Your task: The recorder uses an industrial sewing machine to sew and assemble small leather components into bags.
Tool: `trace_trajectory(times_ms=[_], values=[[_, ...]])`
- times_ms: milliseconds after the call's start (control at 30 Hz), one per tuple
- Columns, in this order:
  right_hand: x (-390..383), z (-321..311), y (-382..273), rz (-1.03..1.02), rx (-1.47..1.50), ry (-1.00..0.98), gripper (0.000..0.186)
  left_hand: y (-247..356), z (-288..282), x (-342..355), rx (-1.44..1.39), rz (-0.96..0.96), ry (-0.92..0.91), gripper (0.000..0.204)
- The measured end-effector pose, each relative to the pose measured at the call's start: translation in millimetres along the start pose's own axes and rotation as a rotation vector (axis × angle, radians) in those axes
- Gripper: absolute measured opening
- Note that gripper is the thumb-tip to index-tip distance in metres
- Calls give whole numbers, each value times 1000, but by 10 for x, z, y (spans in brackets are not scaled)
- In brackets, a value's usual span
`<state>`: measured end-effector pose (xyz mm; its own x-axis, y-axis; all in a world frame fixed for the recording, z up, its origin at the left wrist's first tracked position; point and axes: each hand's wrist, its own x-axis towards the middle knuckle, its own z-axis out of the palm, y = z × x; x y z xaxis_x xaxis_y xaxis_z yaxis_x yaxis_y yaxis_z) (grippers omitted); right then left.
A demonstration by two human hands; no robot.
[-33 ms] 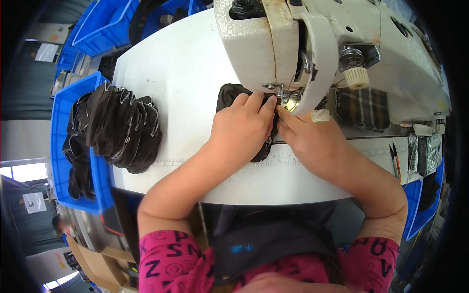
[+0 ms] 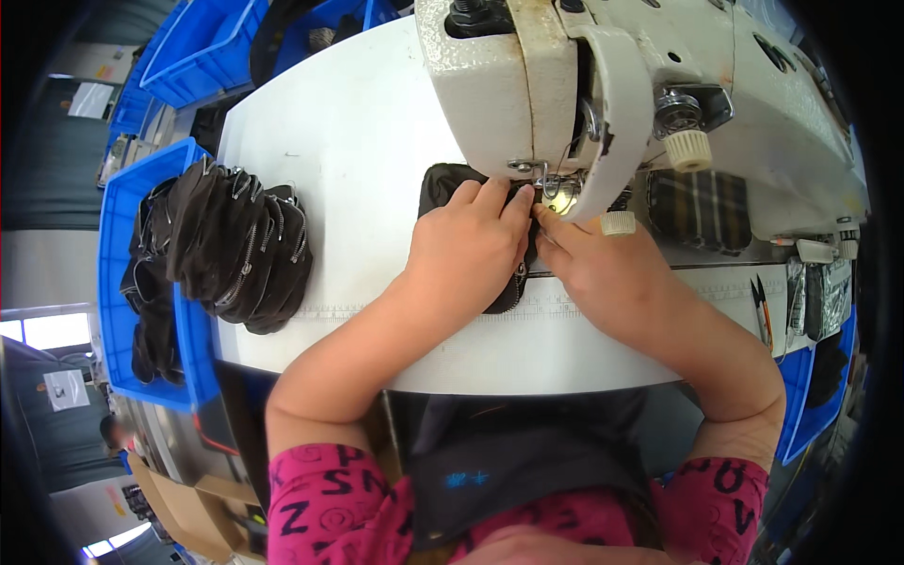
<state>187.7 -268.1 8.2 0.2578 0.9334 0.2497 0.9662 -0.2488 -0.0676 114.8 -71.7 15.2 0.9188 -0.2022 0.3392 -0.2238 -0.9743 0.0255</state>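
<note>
A dark fabric piece with a zipper [image 2: 441, 186] lies under the needle area of a white sewing machine [image 2: 499, 94]. My left hand [image 2: 471, 231] rests over it, fingers bent and closed on the cloth, the fingertips close to the presser foot [image 2: 541, 184]. Just right of it, my right hand [image 2: 598, 268] is closed on the right edge of the same piece, its thumb and index finger by the needle. Part of the zipper [image 2: 516, 287] shows below my left hand. The hands cover most of the fabric, and the fingertips' exact hold is partly hidden.
Left on the white table [image 2: 348, 122], a pile of dark zippered pieces [image 2: 240, 250] leans over a blue bin [image 2: 198, 363]. A plaid cushion-like piece [image 2: 702, 212] lies under the machine arm. Tweezers and a thin orange tool [image 2: 765, 315] lie at the right.
</note>
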Motion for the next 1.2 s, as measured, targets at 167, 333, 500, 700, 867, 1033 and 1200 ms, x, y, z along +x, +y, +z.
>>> trace_trajectory(times_ms=[167, 333, 500, 700, 867, 1033, 1200], values=[[38, -43, 70, 2, 81, 96, 19, 51, -20, 19, 17, -43, -15, 31], [45, -94, 95, -14, 75, 71, 17, 28, -11, 13, -14, -2, 53, 30], [41, -38, 121, 51, 79, 81, 17, 3, -18, 31, -25, -28, 24, 32], [0, -7, 172, 53, 114, 108, 20, -25, -118, -43, -148, -52, -43, 54], [-18, 43, 207, 59, 170, 100, 21, 88, -326, -132, -406, 4, -239, 82], [35, -99, 97, 124, 151, -26, 24, -138, -319, -107, -592, -165, -236, 57], [-27, -84, -162, -136, -45, 44, 22, -189, -277, -67, -720, -268, -270, 35]])
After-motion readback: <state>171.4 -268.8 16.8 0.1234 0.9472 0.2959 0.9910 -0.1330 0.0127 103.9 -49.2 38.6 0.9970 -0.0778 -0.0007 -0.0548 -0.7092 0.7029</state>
